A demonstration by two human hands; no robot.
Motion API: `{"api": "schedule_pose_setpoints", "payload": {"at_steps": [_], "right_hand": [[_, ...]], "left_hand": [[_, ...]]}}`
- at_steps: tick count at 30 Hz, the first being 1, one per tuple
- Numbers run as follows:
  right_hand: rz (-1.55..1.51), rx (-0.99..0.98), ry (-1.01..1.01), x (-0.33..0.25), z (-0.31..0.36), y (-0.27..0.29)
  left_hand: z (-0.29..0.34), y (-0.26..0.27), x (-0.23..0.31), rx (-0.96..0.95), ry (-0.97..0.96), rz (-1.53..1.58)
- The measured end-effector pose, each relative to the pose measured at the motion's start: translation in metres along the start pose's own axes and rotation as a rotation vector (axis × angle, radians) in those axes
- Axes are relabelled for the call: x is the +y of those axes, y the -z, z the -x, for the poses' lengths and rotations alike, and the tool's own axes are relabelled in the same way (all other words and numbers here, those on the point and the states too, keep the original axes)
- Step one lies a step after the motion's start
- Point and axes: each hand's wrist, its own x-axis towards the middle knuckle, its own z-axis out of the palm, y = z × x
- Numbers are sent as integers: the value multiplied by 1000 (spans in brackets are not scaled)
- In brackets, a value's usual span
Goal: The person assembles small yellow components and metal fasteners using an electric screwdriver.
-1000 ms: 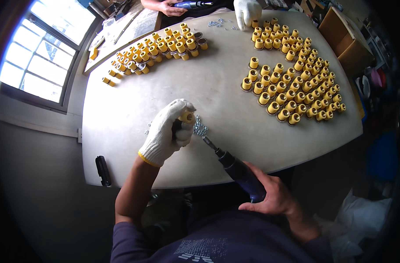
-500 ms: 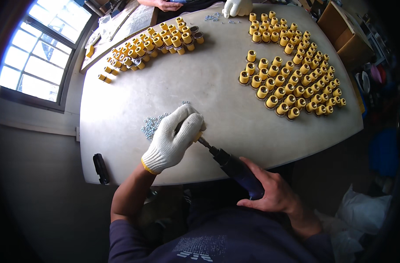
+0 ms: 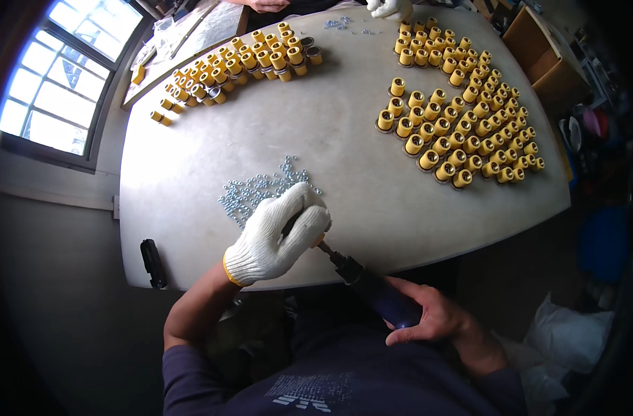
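From the head view, the left hand (image 3: 278, 236), in a white knit glove with a yellow cuff, is curling shut around a small part that its fingers are hiding almost completely, so what kind of part it is cannot be told. It is resting at the near edge of the desk (image 3: 192, 229), just in front of the scatter of small silver screws (image 3: 261, 191).

The right hand (image 3: 434, 319), bare, is wrapping tightly around the dark blue powered screwdriver (image 3: 375, 291), below the desk edge and close to the body. The tool's long axis is running from lower right up to upper left, and its tip is meeting the gloved fist from the right side, so the held part is lying up and to the left of the right hand, along the tool's own line.

The left hand is much the nearer to the screws. The yellow fittings (image 3: 462, 118) are standing in rows well apart at the far right, with another yellow batch (image 3: 233, 66) at the far left, both beyond easy reach of either hand.

A second person's gloved hand (image 3: 389, 7) is working at the far edge.
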Motion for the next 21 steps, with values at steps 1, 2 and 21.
{"api": "schedule_pose_setpoints", "payload": {"at_steps": [1,2,21], "right_hand": [[-304,-115,-112,0,1,1],[-609,-228,-223,0,1,2],[252,9,-27,-27,17,20]], "left_hand": [[1,1,-1,-1,-4,3],[2,2,-2,-21,-25,32],[-47,48,10,-652,109,-56]]}}
